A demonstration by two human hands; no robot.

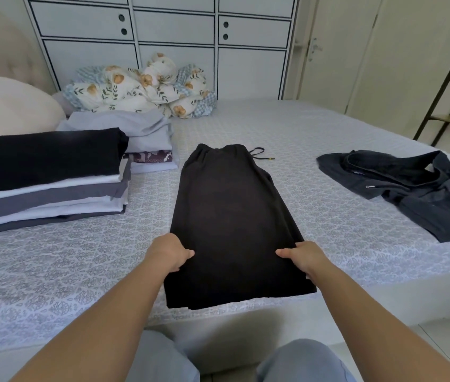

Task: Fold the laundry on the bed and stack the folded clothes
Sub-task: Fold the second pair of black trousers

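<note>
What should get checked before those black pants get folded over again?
1. Both hands hold the black pants: ok. The left hand pinches the left edge and the right hand the right edge.
2. Pants lie flat on the bed: ok, with the waistband at the far end.
3. Drawstring tucked in: not ok, it trails out to the right of the waistband.
4. Near end on the bed: ok, though it reaches the bed's edge.
5. Stack of folded clothes ready to take them: ok, it sits to the left, apart from the pants.
6. Dark jacket folded: not ok, it lies loose on the right.
</note>
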